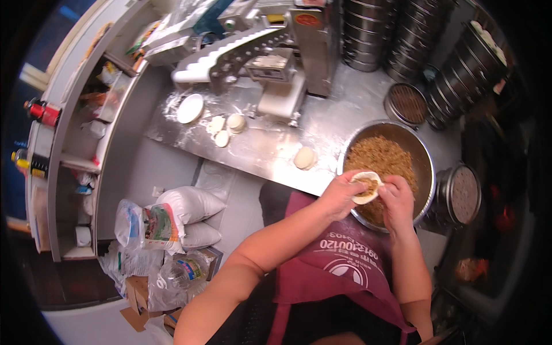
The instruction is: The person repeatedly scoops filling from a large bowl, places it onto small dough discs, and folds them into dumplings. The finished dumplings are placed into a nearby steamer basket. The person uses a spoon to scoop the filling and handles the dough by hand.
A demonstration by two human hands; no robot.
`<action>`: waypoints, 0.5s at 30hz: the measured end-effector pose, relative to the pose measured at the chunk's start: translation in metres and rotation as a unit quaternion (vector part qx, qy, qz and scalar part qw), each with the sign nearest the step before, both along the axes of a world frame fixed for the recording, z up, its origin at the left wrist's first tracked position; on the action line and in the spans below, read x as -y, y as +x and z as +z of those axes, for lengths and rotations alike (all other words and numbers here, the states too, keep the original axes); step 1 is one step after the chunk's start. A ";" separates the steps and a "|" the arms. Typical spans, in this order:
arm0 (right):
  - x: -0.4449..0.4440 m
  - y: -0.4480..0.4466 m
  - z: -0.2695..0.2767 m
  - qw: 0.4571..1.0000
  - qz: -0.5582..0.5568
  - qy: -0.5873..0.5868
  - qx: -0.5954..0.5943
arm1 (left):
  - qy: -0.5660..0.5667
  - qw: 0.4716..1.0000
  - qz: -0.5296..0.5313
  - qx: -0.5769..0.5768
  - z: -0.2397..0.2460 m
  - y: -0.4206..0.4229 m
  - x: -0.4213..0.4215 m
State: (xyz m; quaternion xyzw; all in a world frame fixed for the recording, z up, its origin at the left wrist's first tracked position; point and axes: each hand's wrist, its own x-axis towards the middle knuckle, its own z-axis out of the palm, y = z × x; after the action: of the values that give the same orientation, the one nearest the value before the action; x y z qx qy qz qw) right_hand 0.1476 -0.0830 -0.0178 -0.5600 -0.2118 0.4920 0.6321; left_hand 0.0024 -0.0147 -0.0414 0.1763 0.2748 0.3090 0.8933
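Observation:
My left hand (344, 194) holds a round dough wrapper (361, 201) from its left side, the thumb lying over the filling (370, 186) in its middle. On the opposite side, the fingers of my right hand (396, 199) pinch the wrapper's edge. Its top is spread, showing brown minced filling inside. Both hands are above the near part of a large metal bowl (424, 151), which contains more of the same crumbly filling (379, 151). A small stack of dough wrappers (305, 158) lies on the steel table to the left of the bowl.
Farther left on the floured steel table (258, 142) are more dough rounds (236, 123) and a white dish (190, 108). A dough machine with a conveyor (233, 54) stands behind. Stacked steamers (465, 73) rise at back right. Flour sacks (189, 205) rest below the table, left.

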 end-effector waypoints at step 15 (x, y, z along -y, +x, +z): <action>0.012 0.016 0.003 0.959 0.166 -0.091 0.212 | 0.204 0.933 -0.134 -0.265 0.028 -0.008 -0.005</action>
State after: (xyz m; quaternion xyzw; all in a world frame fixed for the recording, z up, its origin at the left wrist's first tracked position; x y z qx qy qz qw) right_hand 0.1632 -0.0946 -0.0149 -0.6638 -0.3851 0.4773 0.4281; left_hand -0.0053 -0.0099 -0.0132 0.4652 0.4060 0.1777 0.7662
